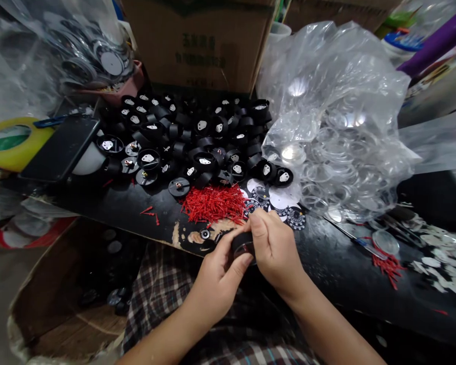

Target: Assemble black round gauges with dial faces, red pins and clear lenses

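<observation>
Near the table's front edge I hold a black round gauge case between both hands. My left hand is closed around its left side, thumb at the lower rim. Closed against the right side is my right hand, its thumb on top and its other fingers mostly hidden. Just beyond lies a heap of red pointers. To the right of that heap are printed dial discs, partly behind my right hand. A small metal ring sits on the worn patch to the left of the case.
Many black cases crowd the back before a cardboard box. A plastic bag of clear lenses bulges at right, near tweezers and white pieces. Left are a phone, yellow tape and a bin below.
</observation>
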